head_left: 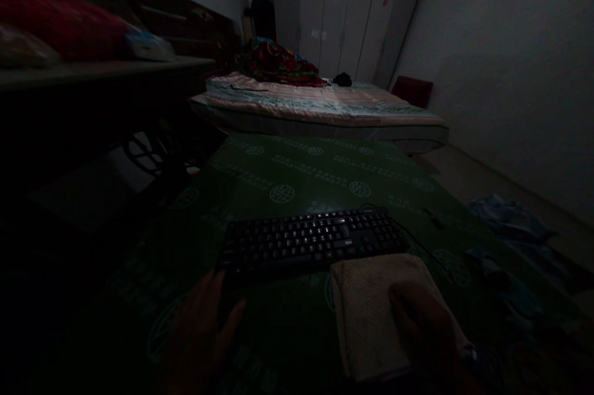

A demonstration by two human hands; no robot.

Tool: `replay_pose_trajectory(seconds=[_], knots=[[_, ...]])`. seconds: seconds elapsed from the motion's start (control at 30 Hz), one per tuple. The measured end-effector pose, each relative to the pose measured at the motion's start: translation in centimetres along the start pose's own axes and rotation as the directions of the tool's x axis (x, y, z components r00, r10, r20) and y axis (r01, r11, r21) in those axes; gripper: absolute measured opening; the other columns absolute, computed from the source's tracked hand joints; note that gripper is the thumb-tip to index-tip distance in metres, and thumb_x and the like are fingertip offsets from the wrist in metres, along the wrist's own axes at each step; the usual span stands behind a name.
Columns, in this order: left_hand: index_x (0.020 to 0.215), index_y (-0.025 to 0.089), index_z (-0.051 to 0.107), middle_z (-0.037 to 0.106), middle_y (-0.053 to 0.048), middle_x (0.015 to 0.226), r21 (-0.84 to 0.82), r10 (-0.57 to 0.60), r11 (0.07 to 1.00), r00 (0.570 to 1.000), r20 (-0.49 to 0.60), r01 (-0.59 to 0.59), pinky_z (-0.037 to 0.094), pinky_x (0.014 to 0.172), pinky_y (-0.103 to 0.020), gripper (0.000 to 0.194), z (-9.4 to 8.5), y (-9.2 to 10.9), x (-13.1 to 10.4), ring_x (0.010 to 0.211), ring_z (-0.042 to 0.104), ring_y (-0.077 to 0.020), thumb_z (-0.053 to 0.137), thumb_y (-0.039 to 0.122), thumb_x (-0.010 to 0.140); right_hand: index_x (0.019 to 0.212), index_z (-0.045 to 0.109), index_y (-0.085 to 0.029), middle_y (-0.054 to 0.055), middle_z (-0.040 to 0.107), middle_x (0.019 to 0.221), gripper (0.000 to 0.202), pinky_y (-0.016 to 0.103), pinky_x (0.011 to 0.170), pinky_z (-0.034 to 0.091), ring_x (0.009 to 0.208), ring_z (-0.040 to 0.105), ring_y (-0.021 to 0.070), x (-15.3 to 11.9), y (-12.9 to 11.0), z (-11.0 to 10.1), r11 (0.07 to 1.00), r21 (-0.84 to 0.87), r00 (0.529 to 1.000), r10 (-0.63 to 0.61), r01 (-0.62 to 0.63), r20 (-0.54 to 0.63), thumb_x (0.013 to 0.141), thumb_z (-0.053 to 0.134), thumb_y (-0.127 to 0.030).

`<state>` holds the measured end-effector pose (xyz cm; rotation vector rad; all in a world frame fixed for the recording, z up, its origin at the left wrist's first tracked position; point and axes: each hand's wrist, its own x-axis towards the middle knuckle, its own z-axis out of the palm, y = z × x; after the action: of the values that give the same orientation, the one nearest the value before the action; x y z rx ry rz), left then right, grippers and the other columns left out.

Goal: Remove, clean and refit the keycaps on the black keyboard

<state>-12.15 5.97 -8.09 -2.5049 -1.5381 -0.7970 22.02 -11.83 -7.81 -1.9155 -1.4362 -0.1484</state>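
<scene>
A black keyboard [306, 237] lies on a green table cover [320, 172] printed with pale globe marks. My left hand [202, 321] is at its near left corner, thumb and fingers apart, with the fingertips at or against the keyboard's edge. To the right, my right hand [424, 324] is closed on a folded beige cloth [366, 314], its fingers curled over the top. The cloth lies just in front of the keyboard's right end. Dim light hides the undersides of both hands.
The keyboard's cable [424, 246] runs off to the right, near a small dark object [433, 218]. Crumpled clothes [510, 218] lie at the right. Beyond the table stands a bed [352, 113] with a red patterned blanket [283, 64]. A shelf [102, 70] juts in at left.
</scene>
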Motion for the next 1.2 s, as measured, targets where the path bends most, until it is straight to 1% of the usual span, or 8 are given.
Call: replay_pose_trajectory(seconds=[0.17, 0.3, 0.43, 0.57, 0.83, 0.97, 1.07, 1.2], knots=[[0.129, 0.014, 0.041, 0.054, -0.019, 0.128, -0.004, 0.004, 1.0, 1.0, -0.007, -0.004, 0.043, 0.095, -0.052, 0.053, 0.14, -0.04, 0.04, 0.119, 0.051, -0.035, 0.038, 0.043, 0.084, 0.088, 0.065, -0.02, 0.006, 0.069, 0.083, 0.024, 0.027, 0.069, 0.051, 0.076, 0.064, 0.0166, -0.11, 0.36, 0.16, 1.0, -0.004, 1.0, 0.001, -0.001, 0.016, 0.091, 0.045, -0.033], [0.13, 0.017, 0.04, 0.053, -0.018, 0.13, 0.007, -0.005, 1.0, 1.0, 0.024, 0.005, 0.043, 0.095, -0.052, 0.053, 0.29, -0.25, -0.06, 0.12, 0.05, -0.0356, 0.039, 0.042, 0.083, 0.086, 0.065, -0.021, 0.006, 0.069, 0.081, 0.023, 0.027, 0.068, 0.051, 0.075, 0.064, 0.0168, -0.02, 0.39, 0.16, 1.0, 0.01, 1.0, -0.011, 0.011, 0.013, 0.09, 0.046, -0.033], [0.132, 0.02, 0.036, 0.052, -0.016, 0.131, 0.015, -0.003, 1.0, 1.0, 0.016, 0.003, 0.042, 0.096, -0.051, 0.054, 0.27, -0.22, -0.1, 0.121, 0.05, -0.0341, 0.041, 0.041, 0.083, 0.087, 0.065, -0.02, 0.006, 0.069, 0.082, 0.024, 0.028, 0.068, 0.051, 0.076, 0.065, 0.0177, 0.0, 0.36, 0.14, 1.0, 0.004, 1.0, -0.01, 0.01, 0.001, 0.09, 0.046, -0.034], [0.131, 0.017, 0.037, 0.052, -0.018, 0.13, 0.023, 0.026, 0.999, 1.0, -0.012, -0.026, 0.043, 0.095, -0.049, 0.053, 0.12, -0.09, -0.12, 0.12, 0.051, -0.0333, 0.04, 0.042, 0.085, 0.087, 0.065, -0.02, 0.006, 0.069, 0.081, 0.025, 0.027, 0.067, 0.051, 0.074, 0.065, 0.0173, 0.01, 0.39, 0.13, 1.0, 0.006, 1.0, -0.023, 0.023, 0.0, 0.091, 0.046, -0.035], [0.13, 0.019, 0.04, 0.053, -0.016, 0.13, 0.033, -0.008, 0.999, 1.0, -0.001, 0.008, 0.042, 0.097, -0.049, 0.051, 0.24, 0.0, -0.26, 0.122, 0.049, -0.0324, 0.038, 0.042, 0.085, 0.083, 0.065, -0.02, 0.005, 0.068, 0.078, 0.028, 0.027, 0.066, 0.05, 0.072, 0.064, 0.0171, 0.19, -0.02, -0.04, 1.0, 0.007, 1.0, 0.011, -0.011, 0.016, 0.091, 0.044, -0.036], [0.128, 0.015, 0.042, 0.054, -0.018, 0.128, 0.024, 0.007, 1.0, 1.0, -0.016, -0.006, 0.043, 0.095, -0.048, 0.053, 0.23, -0.07, -0.17, 0.119, 0.051, -0.0331, 0.039, 0.044, 0.085, 0.081, 0.066, -0.021, 0.005, 0.068, 0.075, 0.029, 0.025, 0.061, 0.05, 0.068, 0.064, 0.0164, 0.28, -0.05, -0.2, 1.0, -0.019, 1.0, -0.011, 0.011, 0.017, 0.091, 0.045, -0.037], [0.129, 0.014, 0.041, 0.054, -0.019, 0.129, 0.004, 0.004, 1.0, 1.0, -0.019, -0.004, 0.043, 0.096, -0.049, 0.054, 0.27, -0.1, -0.16, 0.119, 0.052, -0.0335, 0.04, 0.044, 0.084, 0.083, 0.066, -0.021, 0.006, 0.069, 0.079, 0.028, 0.025, 0.063, 0.051, 0.071, 0.065, 0.0169, 0.17, 0.04, -0.22, 0.999, -0.02, 1.0, -0.03, 0.03, 0.006, 0.091, 0.045, -0.037], [0.129, 0.015, 0.041, 0.055, -0.018, 0.128, 0.001, 0.02, 1.0, 0.999, -0.049, -0.02, 0.043, 0.095, -0.05, 0.053, 0.34, -0.11, -0.25, 0.118, 0.052, -0.0339, 0.041, 0.044, 0.085, 0.087, 0.066, -0.021, 0.006, 0.07, 0.084, 0.027, 0.026, 0.066, 0.052, 0.075, 0.066, 0.0169, -0.13, 0.21, -0.09, 1.0, -0.027, 1.0, -0.003, 0.003, 0.005, 0.091, 0.045, -0.038]])
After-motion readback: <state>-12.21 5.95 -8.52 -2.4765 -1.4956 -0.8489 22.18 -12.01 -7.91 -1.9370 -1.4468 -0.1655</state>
